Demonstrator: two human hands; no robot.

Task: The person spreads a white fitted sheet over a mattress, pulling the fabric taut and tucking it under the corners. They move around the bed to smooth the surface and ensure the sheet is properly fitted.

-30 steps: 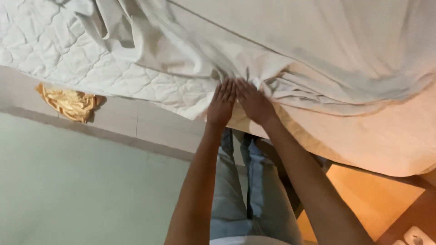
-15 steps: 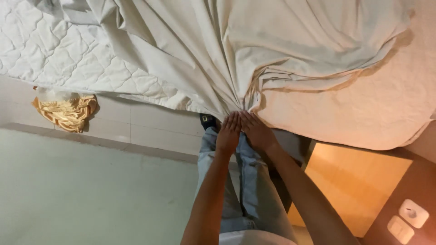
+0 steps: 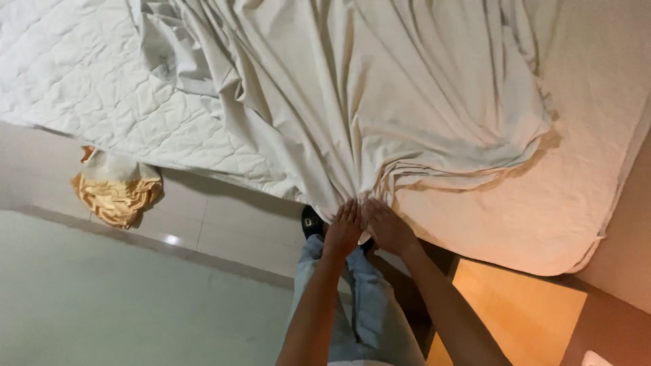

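Far left: a crumpled golden-yellow cloth (image 3: pixel 116 192) lies on the pale tiled floor (image 3: pixel 224 227), just beside the edge of the quilted white mattress (image 3: pixel 81 88). The mattress surface is bare along the left and again on the right side, its stitched pattern exposed.

Centre: a cream bed sheet (image 3: pixel 380 95) is spread loosely over the mattress, heavily creased, its folds fanning out from one gathered point at the near edge of the bed. At that point the two hands meet. The left hand (image 3: pixel 344 229) lies flat with fingers extended and close together, fingertips on the gathered cloth. The right hand (image 3: pixel 388 228) sits directly beside it, touching it, fingers curled over the bunched sheet. Whether either hand actually pinches the cloth cannot be determined; the fingertips are hidden by the folds.

Below the hands: light blue trousers (image 3: pixel 352 305) and one dark shoe (image 3: pixel 311 221) on the floor.

Right: an orange-brown wooden surface (image 3: pixel 515 312) adjoins the mattress corner.
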